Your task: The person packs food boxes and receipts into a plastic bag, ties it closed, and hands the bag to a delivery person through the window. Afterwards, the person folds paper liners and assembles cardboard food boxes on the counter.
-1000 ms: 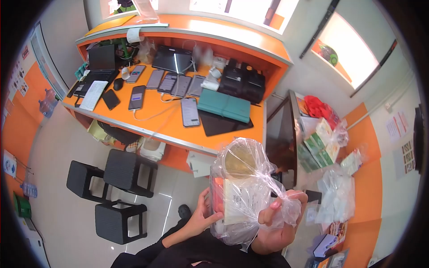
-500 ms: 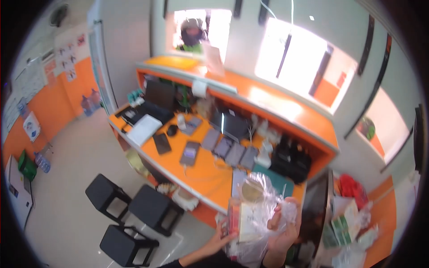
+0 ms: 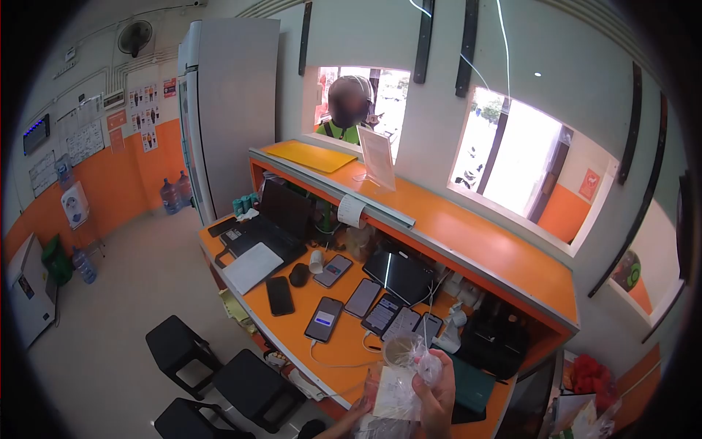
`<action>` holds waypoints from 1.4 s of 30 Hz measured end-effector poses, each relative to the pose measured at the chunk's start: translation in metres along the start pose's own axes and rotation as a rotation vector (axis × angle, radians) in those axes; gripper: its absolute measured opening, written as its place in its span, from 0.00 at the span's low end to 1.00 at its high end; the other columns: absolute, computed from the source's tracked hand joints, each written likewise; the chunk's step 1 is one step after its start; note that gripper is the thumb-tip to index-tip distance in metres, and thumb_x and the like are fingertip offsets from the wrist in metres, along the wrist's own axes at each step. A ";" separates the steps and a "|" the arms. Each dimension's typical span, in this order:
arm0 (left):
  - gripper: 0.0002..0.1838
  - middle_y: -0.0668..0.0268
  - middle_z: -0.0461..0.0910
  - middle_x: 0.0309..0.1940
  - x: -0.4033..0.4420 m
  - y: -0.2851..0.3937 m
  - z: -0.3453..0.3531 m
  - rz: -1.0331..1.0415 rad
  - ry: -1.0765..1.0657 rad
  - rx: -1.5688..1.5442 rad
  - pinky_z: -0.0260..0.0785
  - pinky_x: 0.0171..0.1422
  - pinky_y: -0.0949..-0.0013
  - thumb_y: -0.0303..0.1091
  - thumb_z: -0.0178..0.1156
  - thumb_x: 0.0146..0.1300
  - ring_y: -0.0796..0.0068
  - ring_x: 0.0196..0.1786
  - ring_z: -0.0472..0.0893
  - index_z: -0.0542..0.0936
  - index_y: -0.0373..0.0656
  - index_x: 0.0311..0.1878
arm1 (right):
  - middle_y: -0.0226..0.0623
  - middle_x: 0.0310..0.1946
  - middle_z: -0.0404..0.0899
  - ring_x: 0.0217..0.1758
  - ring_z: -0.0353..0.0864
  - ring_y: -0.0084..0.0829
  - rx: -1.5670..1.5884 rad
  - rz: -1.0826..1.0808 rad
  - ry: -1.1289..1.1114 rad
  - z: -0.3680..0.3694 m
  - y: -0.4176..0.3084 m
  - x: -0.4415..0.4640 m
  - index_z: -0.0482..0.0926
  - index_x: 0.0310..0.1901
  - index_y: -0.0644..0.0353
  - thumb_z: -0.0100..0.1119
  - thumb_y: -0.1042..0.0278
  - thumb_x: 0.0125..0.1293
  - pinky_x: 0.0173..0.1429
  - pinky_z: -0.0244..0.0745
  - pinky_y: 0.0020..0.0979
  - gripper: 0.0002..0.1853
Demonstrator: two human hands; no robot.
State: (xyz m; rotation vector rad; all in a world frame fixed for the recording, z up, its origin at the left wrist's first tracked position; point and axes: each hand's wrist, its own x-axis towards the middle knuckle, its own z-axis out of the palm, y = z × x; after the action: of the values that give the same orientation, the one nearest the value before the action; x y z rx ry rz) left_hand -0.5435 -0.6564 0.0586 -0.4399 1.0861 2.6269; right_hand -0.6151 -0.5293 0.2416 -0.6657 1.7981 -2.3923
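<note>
A clear plastic bag [image 3: 398,388] with a round-lidded container and a white paper label inside is held up near the counter's front edge. My right hand [image 3: 437,391] is closed round the bag's gathered top. At the bag's left side, the fingers of my left hand [image 3: 358,413] press against it. Just beyond the bag, several phones lie on the orange desk [image 3: 292,333], one of them [image 3: 323,320] with a lit screen and a white cable. A teal case [image 3: 472,388] lies right of my right hand.
A helmeted person [image 3: 351,102] stands outside the left window, beyond the raised orange shelf [image 3: 468,219]. On the desk are a laptop [image 3: 281,212], papers [image 3: 252,267] and a black printer-like device [image 3: 490,336]. Black stools [image 3: 259,388] stand at lower left.
The view has swung up and left, bringing the window and the helmeted person into sight. The bag, still in both hands, now appears lower in the view, over the desk's front part.
</note>
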 end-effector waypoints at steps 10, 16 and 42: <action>0.44 0.58 0.56 0.70 0.059 0.103 -0.060 -0.108 -0.343 0.264 0.57 0.70 0.63 0.59 0.53 0.64 0.65 0.69 0.63 0.52 0.41 0.72 | 0.44 0.46 0.68 0.36 0.79 0.27 -0.160 -0.039 0.014 0.036 -0.010 0.044 0.60 0.56 0.68 0.58 0.86 0.56 0.38 0.80 0.26 0.26; 0.38 0.56 0.62 0.66 0.116 0.203 -0.111 0.218 -0.228 0.890 0.57 0.69 0.65 0.52 0.53 0.68 0.66 0.67 0.64 0.52 0.40 0.72 | 0.42 0.44 0.66 0.40 0.81 0.33 -0.073 -0.068 0.210 0.056 0.009 0.065 0.62 0.55 0.69 0.59 0.86 0.57 0.43 0.82 0.31 0.24; 0.57 0.48 0.55 0.68 0.099 0.180 -0.052 0.395 -0.755 1.074 0.49 0.74 0.56 0.46 0.73 0.42 0.52 0.71 0.57 0.49 0.39 0.71 | 0.42 0.58 0.60 0.55 0.74 0.46 -0.050 -0.190 0.591 0.053 0.052 0.036 0.51 0.67 0.65 0.57 0.50 0.63 0.59 0.71 0.48 0.40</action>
State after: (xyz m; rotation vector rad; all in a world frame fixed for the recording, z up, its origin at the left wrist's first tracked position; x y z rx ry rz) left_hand -0.6888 -0.8050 0.1016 0.9580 2.0778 1.7082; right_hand -0.6379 -0.6044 0.2153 -0.1300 2.0742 -2.9019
